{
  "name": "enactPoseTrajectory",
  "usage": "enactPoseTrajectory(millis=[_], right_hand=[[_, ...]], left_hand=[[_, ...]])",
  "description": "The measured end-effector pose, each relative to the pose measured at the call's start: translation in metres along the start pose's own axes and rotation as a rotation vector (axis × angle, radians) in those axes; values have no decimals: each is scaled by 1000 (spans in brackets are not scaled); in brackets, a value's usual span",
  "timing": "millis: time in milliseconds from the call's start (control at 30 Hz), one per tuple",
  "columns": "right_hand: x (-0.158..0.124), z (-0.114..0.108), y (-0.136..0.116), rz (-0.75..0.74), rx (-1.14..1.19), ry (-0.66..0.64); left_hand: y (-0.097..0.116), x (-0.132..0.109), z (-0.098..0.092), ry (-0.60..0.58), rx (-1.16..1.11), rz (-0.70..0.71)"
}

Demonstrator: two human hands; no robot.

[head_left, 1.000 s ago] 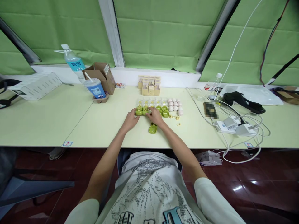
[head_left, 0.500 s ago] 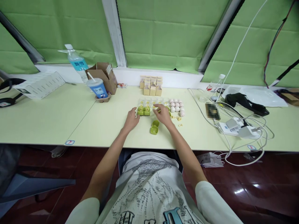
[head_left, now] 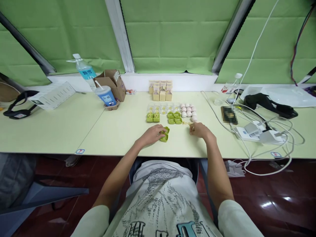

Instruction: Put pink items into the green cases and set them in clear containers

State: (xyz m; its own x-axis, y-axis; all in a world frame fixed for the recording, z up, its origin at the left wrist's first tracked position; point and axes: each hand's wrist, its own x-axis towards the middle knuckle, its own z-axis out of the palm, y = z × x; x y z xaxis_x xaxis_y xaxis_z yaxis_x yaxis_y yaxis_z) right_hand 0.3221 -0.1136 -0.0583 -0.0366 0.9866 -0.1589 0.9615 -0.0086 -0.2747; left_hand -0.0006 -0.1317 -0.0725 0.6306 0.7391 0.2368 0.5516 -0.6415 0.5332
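My left hand [head_left: 152, 134] rests on the table with its fingers curled onto an open green case [head_left: 165, 135] near the front edge. My right hand [head_left: 199, 129] is closed in a pinch over a small yellow ring [head_left: 190, 124] lying on the table. Behind them stand two shut green cases [head_left: 152, 117] and several open green cases [head_left: 174, 118]. A clear tray [head_left: 161, 108] with yellowish pieces lies further back. A cluster of pale pink egg-shaped balls [head_left: 188, 112] sits to the right of it.
Small tan boxes [head_left: 160, 90] stand at the back by the window sill. A blue paper cup [head_left: 107, 95], a cardboard box [head_left: 112, 81] and a water bottle [head_left: 84, 70] are at the back left. Tangled white cables and adapters [head_left: 256, 131] crowd the right side.
My left hand drew back from the shut green cases to the open case near the front edge. My right hand moved right, from the cases to the yellow rings.
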Motion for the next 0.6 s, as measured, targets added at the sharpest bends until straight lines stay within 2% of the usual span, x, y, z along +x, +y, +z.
enactPoseTrajectory(millis=[167, 367, 600], right_hand=[[-9, -6, -14, -105, 138, 67], [-16, -4, -41, -487, 595, 145], [-17, 4, -62, -590, 633, 269]], left_hand=[[-2, 1, 6, 65, 14, -16], [-8, 0, 2, 56, -1, -52], [-19, -2, -12, 76, -49, -35]])
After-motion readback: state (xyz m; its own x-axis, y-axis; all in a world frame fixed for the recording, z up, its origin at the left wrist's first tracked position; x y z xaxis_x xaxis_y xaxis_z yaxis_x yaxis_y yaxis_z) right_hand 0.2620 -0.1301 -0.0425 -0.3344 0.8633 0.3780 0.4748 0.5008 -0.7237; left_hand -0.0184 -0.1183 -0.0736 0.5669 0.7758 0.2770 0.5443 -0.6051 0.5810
